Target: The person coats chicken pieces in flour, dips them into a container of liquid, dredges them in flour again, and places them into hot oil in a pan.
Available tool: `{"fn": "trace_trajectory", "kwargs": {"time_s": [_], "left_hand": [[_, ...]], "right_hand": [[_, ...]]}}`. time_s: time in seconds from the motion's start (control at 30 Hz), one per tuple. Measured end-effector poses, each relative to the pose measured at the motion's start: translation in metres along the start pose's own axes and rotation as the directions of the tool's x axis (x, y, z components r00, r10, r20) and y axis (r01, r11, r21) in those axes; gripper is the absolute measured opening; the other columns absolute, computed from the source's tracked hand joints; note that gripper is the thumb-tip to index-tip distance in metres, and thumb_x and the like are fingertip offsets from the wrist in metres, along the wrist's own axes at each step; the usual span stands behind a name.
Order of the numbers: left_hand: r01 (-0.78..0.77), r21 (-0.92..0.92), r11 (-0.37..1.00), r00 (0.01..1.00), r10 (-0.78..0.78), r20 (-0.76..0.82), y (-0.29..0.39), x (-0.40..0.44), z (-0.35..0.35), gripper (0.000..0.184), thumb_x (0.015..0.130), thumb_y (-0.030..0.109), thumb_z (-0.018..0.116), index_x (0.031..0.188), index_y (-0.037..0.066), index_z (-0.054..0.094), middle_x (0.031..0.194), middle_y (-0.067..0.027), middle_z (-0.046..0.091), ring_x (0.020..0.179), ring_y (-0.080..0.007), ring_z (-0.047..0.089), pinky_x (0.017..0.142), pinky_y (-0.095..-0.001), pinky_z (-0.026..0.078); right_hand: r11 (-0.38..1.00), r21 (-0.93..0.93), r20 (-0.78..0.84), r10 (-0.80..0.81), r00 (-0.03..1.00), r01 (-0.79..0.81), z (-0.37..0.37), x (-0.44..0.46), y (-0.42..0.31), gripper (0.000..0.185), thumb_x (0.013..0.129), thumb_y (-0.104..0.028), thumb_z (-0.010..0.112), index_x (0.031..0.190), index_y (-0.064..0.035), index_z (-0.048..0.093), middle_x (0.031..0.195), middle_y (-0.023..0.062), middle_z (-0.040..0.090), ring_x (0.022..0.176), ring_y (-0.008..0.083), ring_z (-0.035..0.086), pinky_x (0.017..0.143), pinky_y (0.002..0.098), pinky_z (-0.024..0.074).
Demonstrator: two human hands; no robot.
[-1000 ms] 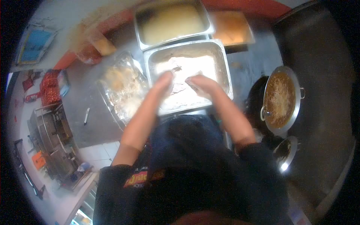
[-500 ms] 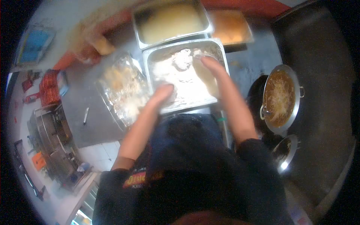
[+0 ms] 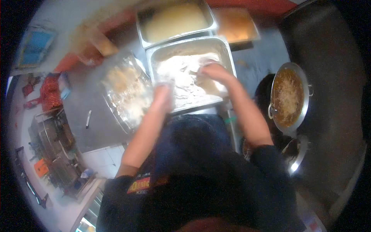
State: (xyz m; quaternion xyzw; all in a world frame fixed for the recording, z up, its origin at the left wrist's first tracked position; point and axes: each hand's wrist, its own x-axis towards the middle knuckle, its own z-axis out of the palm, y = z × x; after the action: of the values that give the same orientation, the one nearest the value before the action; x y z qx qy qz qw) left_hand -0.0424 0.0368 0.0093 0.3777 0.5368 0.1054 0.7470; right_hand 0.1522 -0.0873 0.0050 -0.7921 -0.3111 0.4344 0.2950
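Both hands are over a metal pan (image 3: pixel 232 58) of white flour (image 3: pixel 185 69). My left hand (image 3: pixel 164 92) is at the pan's left side, smeared by motion, and its fingers cannot be made out. Toward the right side of the pan, my right hand (image 3: pixel 212 71) reaches into the flour, its fingers blurred and partly hidden. Flour-covered lumps show between the hands, too bright to tell apart.
Behind stands a pan of pale yellow liquid (image 3: pixel 177 23), beside an orange-lit container (image 3: pixel 235 25). A clear tray with battered pieces (image 3: pixel 127 92) lies left, near a marker (image 3: pixel 88 119). A wok of bubbling oil (image 3: pixel 288 96) stands right.
My left hand has shifted left to the pan's edge. The right hand has dropped slightly lower, and the rounded floury lump near it no longer shows as before.
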Motion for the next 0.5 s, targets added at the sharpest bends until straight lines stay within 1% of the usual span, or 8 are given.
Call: {"fn": "trace_trajectory", "kwargs": {"time_s": [0.07,0.1,0.13,0.2,0.23,0.3,0.43,0.5], "left_hand": [[0.220,0.078,0.972,0.940,-0.233,0.248,-0.007,0.019,-0.020,0.015,0.084,0.014,0.046,0.075,0.005,0.054,0.066,-0.0094,0.053,0.055,-0.0215,0.051,0.047,-0.0375,0.044],[0.300,0.181,0.937,0.917,-0.335,0.216,-0.007,0.023,-0.016,0.015,0.085,0.015,0.045,0.083,0.004,0.056,0.075,-0.0122,0.056,0.063,-0.0252,0.057,0.054,-0.0428,0.049],[0.297,0.182,0.937,0.917,-0.333,0.218,-0.011,0.025,-0.008,0.015,0.085,0.015,0.045,0.083,0.004,0.056,0.075,-0.0122,0.056,0.063,-0.0252,0.057,0.054,-0.0428,0.049],[0.362,-0.112,0.926,0.898,-0.313,0.308,-0.023,0.032,0.012,0.018,0.085,0.016,0.043,0.090,0.004,0.055,0.079,-0.0122,0.056,0.070,-0.0273,0.059,0.062,-0.0492,0.051],[0.360,-0.110,0.926,0.898,-0.312,0.311,-0.029,0.039,0.017,0.018,0.085,0.016,0.043,0.090,0.004,0.055,0.079,-0.0122,0.056,0.070,-0.0273,0.059,0.062,-0.0492,0.051],[0.389,-0.214,0.896,0.885,-0.300,0.356,-0.041,0.045,0.018,0.021,0.087,0.018,0.041,0.094,0.004,0.055,0.082,-0.0124,0.057,0.076,-0.0266,0.060,0.067,-0.0540,0.050],[0.318,-0.269,0.909,0.926,-0.237,0.295,-0.016,0.006,0.017,0.021,0.085,0.014,0.044,0.100,0.003,0.055,0.088,-0.0120,0.058,0.081,-0.0244,0.060,0.068,-0.0484,0.052],[0.136,-0.081,0.987,0.970,-0.116,0.212,-0.011,-0.001,0.011,0.023,0.083,0.007,0.047,0.104,0.003,0.054,0.090,-0.0115,0.058,0.082,-0.0222,0.058,0.064,-0.0416,0.052]], "right_hand": [[0.991,0.087,0.090,0.098,0.991,-0.106,0.001,-0.006,0.031,0.029,0.078,-0.025,0.053,0.093,-0.0015,0.064,0.087,0.0103,0.064,0.075,0.0198,0.060,0.066,0.0336,0.0483],[0.962,0.171,0.184,0.182,0.966,-0.214,0.004,-0.009,0.037,0.032,0.080,-0.024,0.052,0.098,-0.0011,0.063,0.090,0.0104,0.064,0.077,0.0200,0.060,0.070,0.0344,0.0476],[0.962,0.171,0.180,0.181,0.967,-0.212,0.015,-0.010,0.041,0.032,0.080,-0.024,0.052,0.098,-0.0011,0.063,0.090,0.0104,0.064,0.077,0.0200,0.060,0.070,0.0344,0.0476],[0.869,0.413,0.244,0.181,0.953,-0.271,0.041,-0.013,0.027,0.032,0.080,-0.021,0.052,0.103,-0.0008,0.061,0.094,0.0103,0.063,0.083,0.0191,0.058,0.074,0.0330,0.0458],[0.870,0.414,0.241,0.180,0.954,-0.269,0.045,-0.009,0.020,0.032,0.080,-0.021,0.052,0.103,-0.0008,0.061,0.094,0.0103,0.063,0.083,0.0191,0.058,0.074,0.0330,0.0458],[0.670,0.659,0.339,0.142,0.930,-0.343,0.050,-0.013,0.002,0.030,0.077,-0.012,0.052,0.100,0.0064,0.058,0.089,0.0111,0.062,0.076,0.0182,0.057,0.065,0.0310,0.0462],[0.830,0.542,0.144,0.065,0.987,-0.134,0.025,-0.035,-0.021,0.030,0.076,-0.009,0.051,0.101,0.0068,0.057,0.089,0.0102,0.062,0.075,0.0175,0.057,0.066,0.0302,0.0465],[0.886,0.463,-0.029,0.028,0.999,-0.011,0.010,-0.038,-0.012,0.033,0.075,-0.008,0.052,0.105,0.0052,0.056,0.092,0.0114,0.063,0.084,0.0199,0.059,0.073,0.0303,0.0467]]}}
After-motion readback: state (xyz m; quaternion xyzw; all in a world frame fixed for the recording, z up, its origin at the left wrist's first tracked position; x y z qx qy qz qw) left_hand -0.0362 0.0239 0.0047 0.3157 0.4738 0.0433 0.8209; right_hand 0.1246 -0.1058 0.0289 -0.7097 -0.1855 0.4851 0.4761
